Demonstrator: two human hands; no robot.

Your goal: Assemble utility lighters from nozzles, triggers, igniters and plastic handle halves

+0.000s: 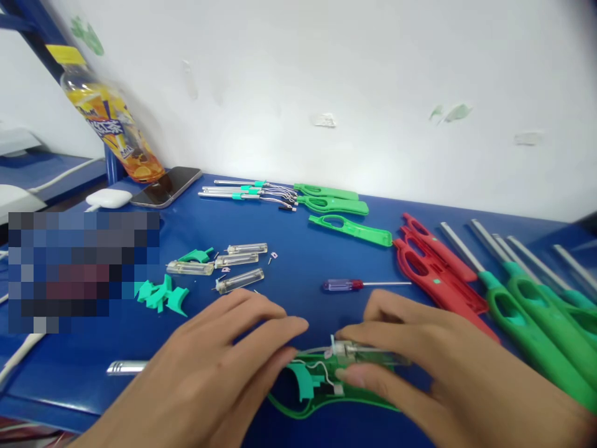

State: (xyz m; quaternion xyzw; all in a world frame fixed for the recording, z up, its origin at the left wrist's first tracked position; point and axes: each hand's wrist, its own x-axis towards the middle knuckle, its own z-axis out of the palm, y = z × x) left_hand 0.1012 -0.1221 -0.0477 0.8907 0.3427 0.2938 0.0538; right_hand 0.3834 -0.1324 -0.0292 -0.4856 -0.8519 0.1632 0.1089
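An opened green lighter shell [303, 412] lies at the front of the blue table, with a teal trigger [302, 381] and thin white wires inside. My right hand [410, 354] pinches a clear fuel tank [347, 352] over the shell's right part. At the shell's left end is my left hand [233, 361], its thumb and fingers close together at the wires and shell edge; what they grip, if anything, is hidden. A silver tube [125, 368] sticks out to the left from beneath my left hand.
Behind my left hand lie several clear tanks [240, 280] and teal triggers [161, 295]. A screwdriver [342, 285] lies mid-table. Green shells [352, 231] and metal tubes [224, 195] are farther back. Red shells [438, 274] and green lighters [527, 317] lie right; a bottle [112, 121] and phone [168, 186] stand back left.
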